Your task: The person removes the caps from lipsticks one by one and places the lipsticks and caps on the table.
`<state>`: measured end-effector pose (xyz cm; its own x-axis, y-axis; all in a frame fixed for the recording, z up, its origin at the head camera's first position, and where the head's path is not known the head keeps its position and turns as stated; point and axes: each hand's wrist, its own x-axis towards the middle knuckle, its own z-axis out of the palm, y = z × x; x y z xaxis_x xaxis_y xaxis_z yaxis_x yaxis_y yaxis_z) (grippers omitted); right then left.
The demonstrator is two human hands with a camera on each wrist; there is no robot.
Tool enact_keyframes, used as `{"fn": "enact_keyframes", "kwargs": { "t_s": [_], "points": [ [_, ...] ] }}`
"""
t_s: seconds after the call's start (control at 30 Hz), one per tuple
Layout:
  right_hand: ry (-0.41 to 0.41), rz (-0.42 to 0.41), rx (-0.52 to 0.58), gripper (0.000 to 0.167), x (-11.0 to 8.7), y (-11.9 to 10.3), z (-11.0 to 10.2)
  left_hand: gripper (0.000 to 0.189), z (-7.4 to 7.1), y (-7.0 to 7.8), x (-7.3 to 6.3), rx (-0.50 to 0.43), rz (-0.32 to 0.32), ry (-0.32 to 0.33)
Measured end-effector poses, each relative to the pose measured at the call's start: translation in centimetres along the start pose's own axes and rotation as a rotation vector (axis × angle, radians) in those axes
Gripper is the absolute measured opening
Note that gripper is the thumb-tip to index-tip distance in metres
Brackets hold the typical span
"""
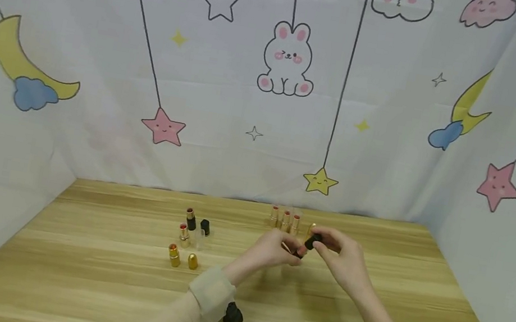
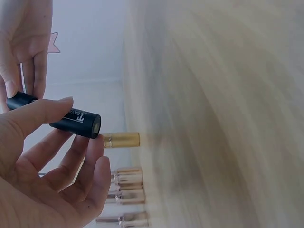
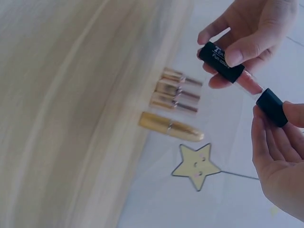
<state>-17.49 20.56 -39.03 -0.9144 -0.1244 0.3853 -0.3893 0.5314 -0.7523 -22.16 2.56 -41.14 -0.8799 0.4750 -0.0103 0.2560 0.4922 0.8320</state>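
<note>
Both hands work on one black lipstick tube (image 3: 223,61) with white lettering and a pink middle section (image 3: 249,81). My left hand (image 1: 276,248) grips the lettered end between thumb and fingers. The plain black end (image 3: 271,108) is pinched by my right hand (image 1: 341,254). In the head view the tube slants between the two hands, raised over the table's back half. Just behind stands a gold lipstick (image 3: 171,126), partly hidden by the right hand in the head view. Beside it stand three lipsticks (image 1: 285,221) with gold bases and clear covers.
On the left of the wooden table (image 1: 81,268) stand three uncapped lipsticks: a black one (image 1: 190,220), a light gold one (image 1: 184,235) and a gold one (image 1: 174,255). Next to them are a black cap (image 1: 205,227), a clear cap (image 1: 200,239) and a gold cap (image 1: 192,261). A patterned curtain (image 1: 226,104) rises behind.
</note>
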Motion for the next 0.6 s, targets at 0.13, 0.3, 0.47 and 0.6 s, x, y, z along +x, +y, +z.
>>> {"fn": "enact_keyframes", "kwargs": {
  "t_s": [0.13, 0.3, 0.47, 0.6],
  "points": [
    [-0.023, -0.019, 0.027, 0.027, -0.2, -1.6, 0.4, 0.015, -1.4, -0.1, -1.9, -0.007, 0.021, -0.01],
    [-0.051, -0.054, 0.043, 0.026, -0.4, -3.5, 1.0, 0.016, -3.0, -0.5, -4.4, -0.004, 0.046, -0.008],
    [-0.087, -0.092, 0.06, 0.026, -0.9, -5.3, 1.9, 0.015, -4.8, -1.3, -7.2, 0.013, 0.048, 0.004],
    [-0.118, -0.171, 0.076, 0.028, -1.5, -6.7, 2.8, 0.013, -6.3, -2.0, -9.5, 0.042, 0.07, 0.028]
  ]
}}
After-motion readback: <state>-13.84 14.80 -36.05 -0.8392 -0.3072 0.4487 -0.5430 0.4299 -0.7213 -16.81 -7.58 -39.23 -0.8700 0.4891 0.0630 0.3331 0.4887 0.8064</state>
